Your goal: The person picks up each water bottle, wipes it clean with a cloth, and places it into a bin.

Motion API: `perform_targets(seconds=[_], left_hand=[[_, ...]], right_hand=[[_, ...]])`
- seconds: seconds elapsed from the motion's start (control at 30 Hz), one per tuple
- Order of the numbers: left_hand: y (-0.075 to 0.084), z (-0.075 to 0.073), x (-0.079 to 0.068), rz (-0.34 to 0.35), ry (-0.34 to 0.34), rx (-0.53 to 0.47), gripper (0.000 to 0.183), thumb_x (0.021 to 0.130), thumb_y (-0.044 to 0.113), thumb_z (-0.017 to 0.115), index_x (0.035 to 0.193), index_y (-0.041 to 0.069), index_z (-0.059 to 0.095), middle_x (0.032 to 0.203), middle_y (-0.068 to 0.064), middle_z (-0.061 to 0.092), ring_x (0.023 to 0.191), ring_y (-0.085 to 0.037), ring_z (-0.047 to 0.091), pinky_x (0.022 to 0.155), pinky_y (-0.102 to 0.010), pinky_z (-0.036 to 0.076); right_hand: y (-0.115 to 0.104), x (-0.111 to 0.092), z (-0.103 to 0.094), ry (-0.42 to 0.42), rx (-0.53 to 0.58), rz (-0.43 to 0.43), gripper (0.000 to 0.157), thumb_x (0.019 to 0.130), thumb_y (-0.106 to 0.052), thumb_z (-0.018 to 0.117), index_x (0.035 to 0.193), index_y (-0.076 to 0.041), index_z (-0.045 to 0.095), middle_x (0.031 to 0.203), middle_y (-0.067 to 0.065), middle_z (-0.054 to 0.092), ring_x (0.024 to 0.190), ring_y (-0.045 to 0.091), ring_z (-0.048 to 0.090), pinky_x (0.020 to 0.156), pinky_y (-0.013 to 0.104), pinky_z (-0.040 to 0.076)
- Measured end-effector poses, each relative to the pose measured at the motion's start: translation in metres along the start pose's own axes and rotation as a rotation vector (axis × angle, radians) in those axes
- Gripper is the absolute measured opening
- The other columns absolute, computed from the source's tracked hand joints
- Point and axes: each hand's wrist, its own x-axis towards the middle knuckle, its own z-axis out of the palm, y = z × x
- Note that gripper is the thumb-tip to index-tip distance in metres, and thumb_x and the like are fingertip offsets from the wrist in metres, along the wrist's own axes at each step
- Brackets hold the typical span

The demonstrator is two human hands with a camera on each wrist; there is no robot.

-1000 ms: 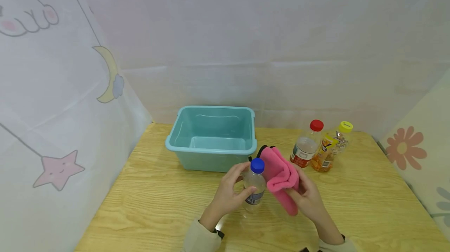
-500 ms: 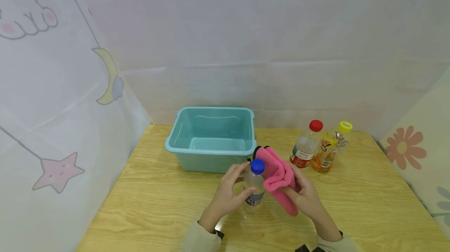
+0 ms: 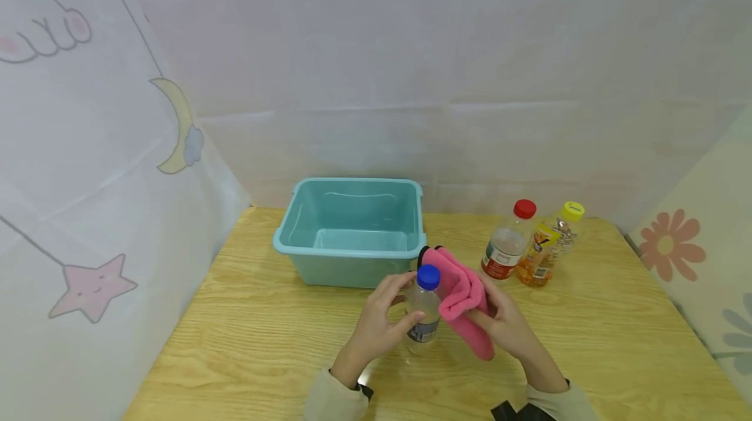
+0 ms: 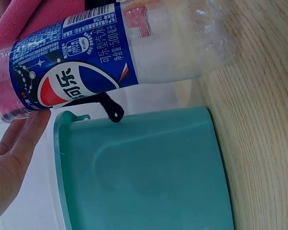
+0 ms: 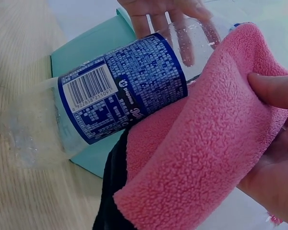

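Note:
My left hand [image 3: 380, 320] grips a clear plastic cola bottle [image 3: 424, 324] with a blue cap, thumb in front and fingers behind. The bottle stands upright on the table, and its blue label [image 4: 72, 57] fills much of the left wrist view. My right hand [image 3: 506, 324] holds a folded pink fleecy cloth [image 3: 461, 297] with black edging, thumb on the near side. In the right wrist view the cloth [image 5: 206, 139] lies against the bottle's side [image 5: 125, 88]. A black loop [image 4: 110, 108] sticks out past the bottle in the left wrist view.
A teal plastic basin [image 3: 358, 271] stands just behind my left hand. To the back right are a red-capped bottle [image 3: 506, 245] and a yellow-capped bottle [image 3: 543, 251], close together. All rest on a wooden table [image 3: 247, 343] with a printed curtain [image 3: 364, 68] behind.
My right hand has brought the pink cloth slightly left, closer against the bottle. My left hand and the bottle have hardly moved, and the head view has shifted a little.

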Motion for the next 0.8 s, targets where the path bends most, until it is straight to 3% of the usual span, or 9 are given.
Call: perform_targets(seconds=[0.37, 0.57, 0.8], left_hand=[[0.001, -0.001, 0.0, 0.005, 0.002, -0.022, 0.051, 0.078, -0.006, 0.066, 0.124, -0.008, 0.045, 0.112, -0.022, 0.05, 0.101, -0.035, 0.053, 0.082, -0.035, 0.051], [0.002, -0.002, -0.001, -0.008, 0.006, -0.034, 0.05, 0.078, -0.006, 0.066, 0.124, -0.009, 0.045, 0.111, -0.025, 0.05, 0.101, -0.036, 0.052, 0.082, -0.036, 0.051], [-0.002, 0.0, -0.001, 0.045, 0.022, -0.022, 0.051, 0.078, -0.006, 0.066, 0.124, -0.009, 0.044, 0.108, -0.024, 0.05, 0.099, -0.036, 0.052, 0.08, -0.04, 0.052]], right_hand=[[0.012, -0.006, 0.002, -0.032, 0.116, 0.08, 0.051, 0.085, 0.014, 0.05, 0.132, 0.011, 0.032, 0.121, -0.013, 0.05, 0.105, 0.003, 0.051, 0.084, 0.018, 0.046], [0.022, -0.009, 0.004, -0.054, 0.206, 0.081, 0.053, 0.086, 0.014, 0.048, 0.135, 0.01, 0.029, 0.125, -0.012, 0.048, 0.11, 0.003, 0.049, 0.088, 0.019, 0.044], [0.03, -0.012, 0.005, -0.064, 0.265, 0.131, 0.052, 0.086, 0.014, 0.046, 0.134, 0.011, 0.029, 0.125, -0.013, 0.047, 0.11, 0.002, 0.049, 0.089, 0.018, 0.043]])
